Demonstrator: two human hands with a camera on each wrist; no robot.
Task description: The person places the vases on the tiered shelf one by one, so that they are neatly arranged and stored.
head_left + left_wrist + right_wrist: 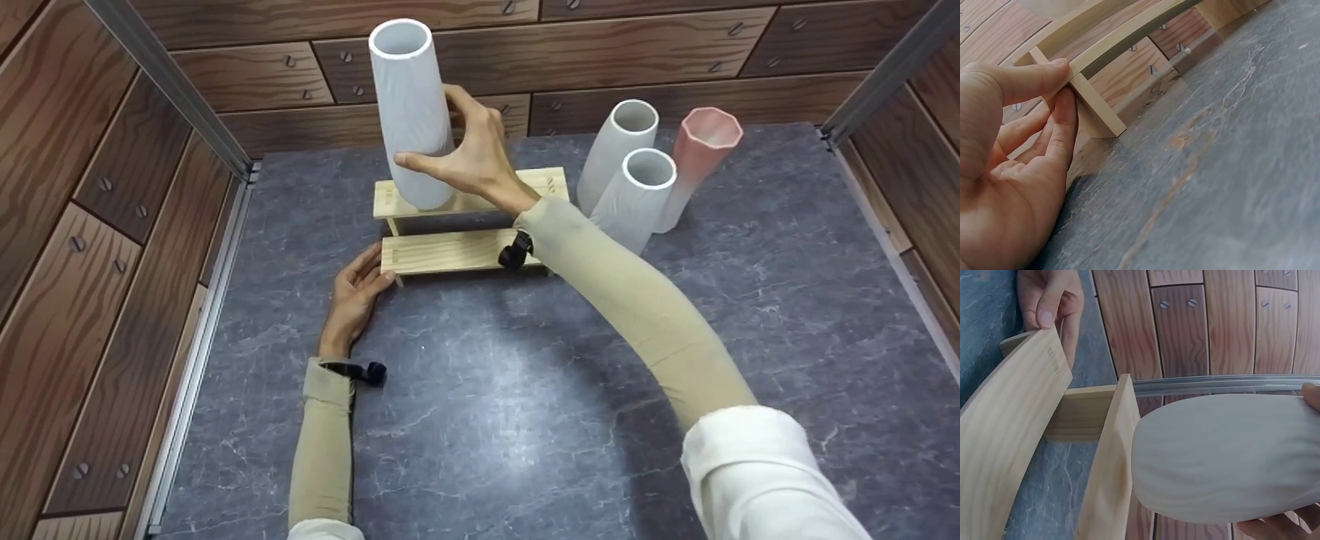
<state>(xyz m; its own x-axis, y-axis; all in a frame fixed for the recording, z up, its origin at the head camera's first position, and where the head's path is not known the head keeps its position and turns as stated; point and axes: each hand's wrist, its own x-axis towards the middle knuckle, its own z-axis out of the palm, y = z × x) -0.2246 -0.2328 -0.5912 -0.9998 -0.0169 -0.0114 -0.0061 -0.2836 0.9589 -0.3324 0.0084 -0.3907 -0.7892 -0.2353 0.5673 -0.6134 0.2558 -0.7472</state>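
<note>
My right hand (476,154) grips a tall white vase (411,112) around its side, thumb across the front. The vase stands upright, its rounded base at the left part of the upper step of a two-step wooden stand (450,253). In the right wrist view the vase (1219,458) overlaps the edge of the upper board (1109,478). Down at the lower step's left end, my left hand (354,296) pinches the wood. The left wrist view shows that thumb and fingers (1061,129) at the corner of the stand, by its short leg (1100,109).
Right of the stand are two more white vases (600,161), (637,202) and a fluted pink-to-white vase (697,161), close together. The grey marbled surface (480,420) is bordered by wood-patterned walls (600,49) and a metal rail (202,337) at left.
</note>
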